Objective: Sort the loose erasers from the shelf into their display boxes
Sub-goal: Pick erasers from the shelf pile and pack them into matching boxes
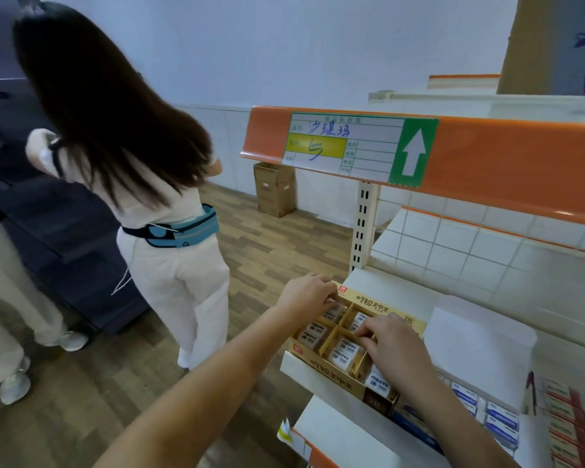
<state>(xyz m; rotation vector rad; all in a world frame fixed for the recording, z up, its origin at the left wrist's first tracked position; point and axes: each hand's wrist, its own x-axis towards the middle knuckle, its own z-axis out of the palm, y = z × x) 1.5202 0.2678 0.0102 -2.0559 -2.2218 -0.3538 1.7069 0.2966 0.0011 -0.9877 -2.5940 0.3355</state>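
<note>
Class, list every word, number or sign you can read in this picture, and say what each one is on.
"2B": eraser wrappers in the display box.
"2B": box's far wall.
White up arrow on green: shelf label.
Blue handwriting on that label: three Chinese characters and one mark, not surely legible.
Box's brand lettering, label's small print: unreadable.

A white shelf (385,288) with an orange front edge carried a tan display box (375,300) at its left end, divided into compartments that held wrapped erasers (347,352). A white sheet (480,336) lay just to the right of the box. On the shelf below, blue-and-white packets (500,420) lay beside a row of striped boxes (564,423).
</note>
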